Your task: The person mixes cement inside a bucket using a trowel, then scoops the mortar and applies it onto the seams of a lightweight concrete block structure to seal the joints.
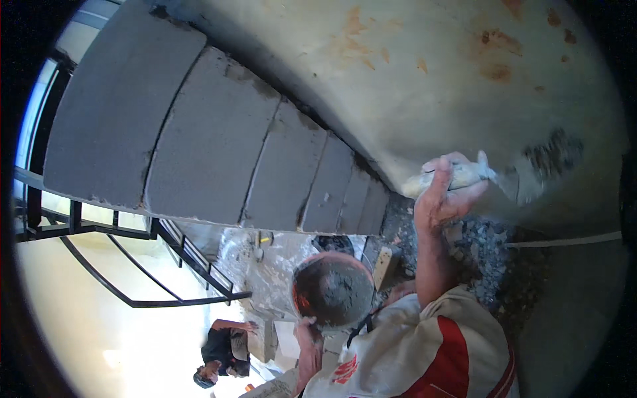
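Grey slabs, stained wall, black railing; rubble, reddish bucket

Open air above bucket, black railing leftward

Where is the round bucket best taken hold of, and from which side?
Probably at the rim of the bucket, from the picture's lower left, with the grip hooked over the edge. The open round mouth faces the camera, leaving that edge exposed; the left hand appears to be there. Grey mix lies inside.
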`<state>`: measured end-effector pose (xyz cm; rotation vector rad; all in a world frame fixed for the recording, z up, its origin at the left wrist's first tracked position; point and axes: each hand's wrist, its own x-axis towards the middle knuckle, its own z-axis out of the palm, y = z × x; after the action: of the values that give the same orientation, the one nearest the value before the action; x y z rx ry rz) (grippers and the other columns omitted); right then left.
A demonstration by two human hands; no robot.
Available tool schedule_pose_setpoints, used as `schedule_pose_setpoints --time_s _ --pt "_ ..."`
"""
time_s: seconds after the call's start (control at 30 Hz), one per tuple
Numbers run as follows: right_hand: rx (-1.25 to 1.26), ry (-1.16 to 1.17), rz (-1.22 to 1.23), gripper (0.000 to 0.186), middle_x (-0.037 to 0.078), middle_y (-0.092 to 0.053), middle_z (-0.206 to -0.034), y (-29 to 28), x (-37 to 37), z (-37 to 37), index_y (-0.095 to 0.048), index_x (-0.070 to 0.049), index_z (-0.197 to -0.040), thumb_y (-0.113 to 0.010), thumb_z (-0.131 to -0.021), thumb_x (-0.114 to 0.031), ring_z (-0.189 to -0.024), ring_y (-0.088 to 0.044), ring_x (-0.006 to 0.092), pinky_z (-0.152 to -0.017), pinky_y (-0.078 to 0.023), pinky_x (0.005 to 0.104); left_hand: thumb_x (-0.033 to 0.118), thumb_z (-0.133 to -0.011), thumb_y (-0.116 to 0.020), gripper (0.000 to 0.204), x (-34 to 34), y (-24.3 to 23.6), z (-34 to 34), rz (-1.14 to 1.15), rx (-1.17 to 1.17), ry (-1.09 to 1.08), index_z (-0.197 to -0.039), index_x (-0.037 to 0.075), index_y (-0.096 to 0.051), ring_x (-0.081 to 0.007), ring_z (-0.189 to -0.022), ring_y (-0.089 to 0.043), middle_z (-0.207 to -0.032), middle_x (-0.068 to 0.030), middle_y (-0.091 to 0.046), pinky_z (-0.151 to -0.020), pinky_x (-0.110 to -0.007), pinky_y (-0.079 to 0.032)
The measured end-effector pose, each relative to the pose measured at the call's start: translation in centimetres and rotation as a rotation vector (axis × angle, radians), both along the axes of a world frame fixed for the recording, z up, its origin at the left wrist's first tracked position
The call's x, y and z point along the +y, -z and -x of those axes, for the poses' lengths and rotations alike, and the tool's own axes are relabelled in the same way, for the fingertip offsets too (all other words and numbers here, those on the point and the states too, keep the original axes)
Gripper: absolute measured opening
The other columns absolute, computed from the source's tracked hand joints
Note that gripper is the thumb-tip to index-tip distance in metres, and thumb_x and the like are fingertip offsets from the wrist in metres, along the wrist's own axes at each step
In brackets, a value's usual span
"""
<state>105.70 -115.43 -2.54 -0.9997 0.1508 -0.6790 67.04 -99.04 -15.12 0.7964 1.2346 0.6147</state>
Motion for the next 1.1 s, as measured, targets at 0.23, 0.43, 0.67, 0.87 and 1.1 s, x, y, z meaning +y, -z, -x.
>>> schedule_pose_setpoints --time_s 0.23,0.43,0.67,0.87,1.1 --pt "0.031 -0.634 0.747 0.048 0.029 -0.057 -0.096 10.6 12.2 1.6 -0.040 -0.003 -0.121 -0.062 -0.085 -0.027 -0.085 -0.057 0.0478 -0.072 -0.048 0.0482 -0.006 -0.062 -0.054 0.026 0.3 0.7 2.5 -0.068 0.014 -0.045 -0.088 -0.002 -0.056 -0.0214 -0.076 -0.056 -0.085 -0.0089 -0.058 -0.071 -0.035 -0.046" --pt "0.195 -0.803 0.649 0.045 0.024 -0.057 -0.093 9.6 7.1 6.4 -0.043 -0.001 -0.115 -0.065 -0.082 -0.024 -0.083 -0.057 0.0421 -0.071 -0.046 0.0468 -0.004 -0.064 -0.055 0.030 1.4 2.1 3.8 -0.086 0.093 -0.048 -0.094 -0.002 -0.059 -0.0202 -0.078 -0.057 -0.084 -0.0096 -0.060 -0.071 -0.032 -0.045" --pt "0.385 -1.195 0.804 0.044 0.020 -0.059 -0.086 11.4 -1.3 8.8 -0.046 -0.001 -0.113 -0.066 -0.082 -0.025 -0.074 -0.059 0.0308 -0.067 -0.047 0.0409 -0.006 -0.068 -0.057 0.012 -1.2 -1.5 -3.2 -0.103 0.034 -0.007 -0.077 0.002 -0.059 -0.0156 -0.068 -0.053 -0.072 -0.0036 -0.056 -0.066 -0.029 -0.043" --pt "0.356 -1.868 1.021 0.043 0.016 -0.061 -0.087 8.8 -6.9 8.4 -0.051 0.001 -0.110 -0.065 -0.081 -0.027 -0.078 -0.059 0.0282 -0.073 -0.046 0.0403 -0.004 -0.069 -0.059 0.017 -4.4 -2.0 -6.7 -0.066 0.083 -0.021 -0.084 0.002 -0.062 -0.0124 -0.071 -0.054 -0.074 -0.0012 -0.058 -0.066 -0.025 -0.042" --pt "0.150 -1.936 1.503 0.051 0.023 -0.061 -0.093 16.3 -3.0 8.0 -0.052 0.006 -0.110 -0.063 -0.080 -0.034 -0.088 -0.059 0.0366 -0.079 -0.045 0.0416 -0.006 -0.069 -0.054 0.051 -6.1 -1.9 -8.3 -0.166 0.064 0.049 -0.120 -0.005 -0.056 -0.0150 -0.095 -0.055 -0.108 -0.0088 -0.059 -0.086 -0.028 -0.043"
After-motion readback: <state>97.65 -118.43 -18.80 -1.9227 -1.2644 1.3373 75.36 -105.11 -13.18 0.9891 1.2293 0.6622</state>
